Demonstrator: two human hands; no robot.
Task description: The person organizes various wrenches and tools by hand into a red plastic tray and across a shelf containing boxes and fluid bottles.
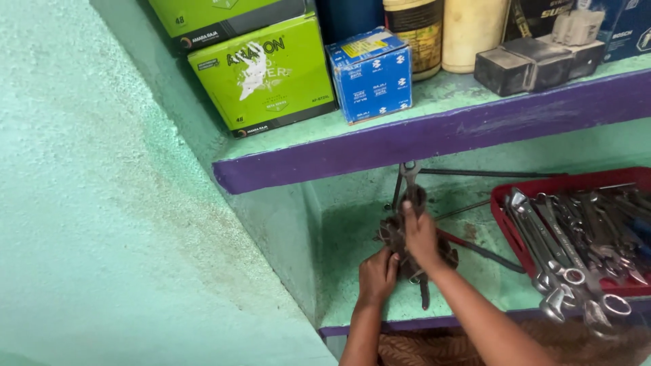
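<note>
Both my hands work on a dark, greasy round metal part (392, 234) lying on the lower green shelf (352, 271). My left hand (378, 274) grips its near left side. My right hand (420, 234) presses on top of it, fingers wrapped around a dark tool (409, 177) whose forked metal end sticks up toward the back. A dark handle (425, 293) pokes out below my right wrist. Most of the part is hidden under my hands.
A red tray (505, 224) full of several spanners stands at the right. Thin rods (488, 173) lie behind. The purple-edged upper shelf (434, 135) carries green boxes (264, 74), a blue box (371, 73), bottles (444, 30) and dark blocks (529, 64). A green wall (102, 203) fills the left.
</note>
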